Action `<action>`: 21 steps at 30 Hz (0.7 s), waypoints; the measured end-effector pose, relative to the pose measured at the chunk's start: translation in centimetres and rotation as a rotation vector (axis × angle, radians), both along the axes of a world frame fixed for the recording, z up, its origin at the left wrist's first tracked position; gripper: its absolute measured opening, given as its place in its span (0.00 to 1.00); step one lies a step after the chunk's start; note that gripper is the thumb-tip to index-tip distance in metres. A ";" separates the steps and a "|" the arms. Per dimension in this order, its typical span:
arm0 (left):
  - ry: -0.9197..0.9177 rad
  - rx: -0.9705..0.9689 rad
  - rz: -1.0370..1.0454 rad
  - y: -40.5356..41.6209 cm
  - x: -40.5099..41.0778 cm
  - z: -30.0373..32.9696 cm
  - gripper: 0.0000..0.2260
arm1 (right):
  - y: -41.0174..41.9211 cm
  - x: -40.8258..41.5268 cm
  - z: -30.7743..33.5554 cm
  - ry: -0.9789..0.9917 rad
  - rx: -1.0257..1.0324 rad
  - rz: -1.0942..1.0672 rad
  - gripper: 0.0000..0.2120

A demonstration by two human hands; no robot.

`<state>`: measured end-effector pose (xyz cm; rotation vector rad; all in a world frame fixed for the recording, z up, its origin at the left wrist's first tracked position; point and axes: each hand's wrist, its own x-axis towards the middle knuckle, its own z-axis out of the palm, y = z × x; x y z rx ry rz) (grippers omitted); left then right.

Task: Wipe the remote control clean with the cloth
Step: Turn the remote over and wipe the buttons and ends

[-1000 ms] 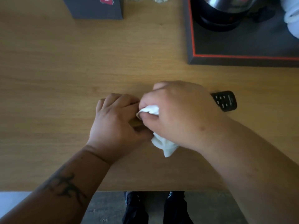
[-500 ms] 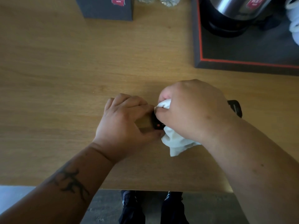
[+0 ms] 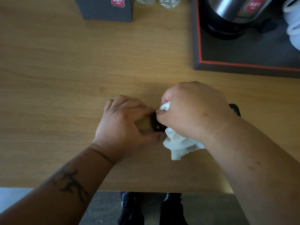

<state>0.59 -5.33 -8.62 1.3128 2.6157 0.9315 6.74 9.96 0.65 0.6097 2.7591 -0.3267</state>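
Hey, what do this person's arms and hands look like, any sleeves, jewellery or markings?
Both forearms are bare, with no sleeves in view. The left forearm carries a dark, brushstroke-like tattoo. The left hand and right hand show no gloves, rings or watch.

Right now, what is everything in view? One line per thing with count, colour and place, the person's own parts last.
table: one, light wood, fills the view.
remote control: one, black, lying mid-table, mostly hidden under the hands; its far end shows right of the right hand.
cloth: one, white, bunched over the remote.
box: one, dark grey with red label, top edge.
bottles: two, clear, top edge, cut off.
tray: one, dark with red trim, top right.
kettle: one, steel on black base, on the tray.
white items: count unclear, on the tray's right.
shoes: two, dark, below the table.
left hand: steadies the remote's near end.
right hand: grips the cloth.
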 end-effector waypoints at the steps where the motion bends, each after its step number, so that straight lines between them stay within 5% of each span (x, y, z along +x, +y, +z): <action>1: -0.001 -0.006 -0.004 -0.1 -0.1 0.0 0.24 | 0.3 0.0 0.1 -0.019 0.001 -0.022 0.07; 8: 0.001 0.012 0.019 -0.1 0.0 0.0 0.19 | -1.1 0.5 -0.3 0.116 -0.052 0.099 0.06; 13: -0.003 -0.031 0.001 -0.1 0.0 0.0 0.25 | 1.1 1.4 -0.1 0.039 -0.033 -0.048 0.06; 21: 0.014 -0.025 0.011 0.0 0.0 0.1 0.22 | 0.2 1.6 -0.4 0.048 -0.206 0.003 0.07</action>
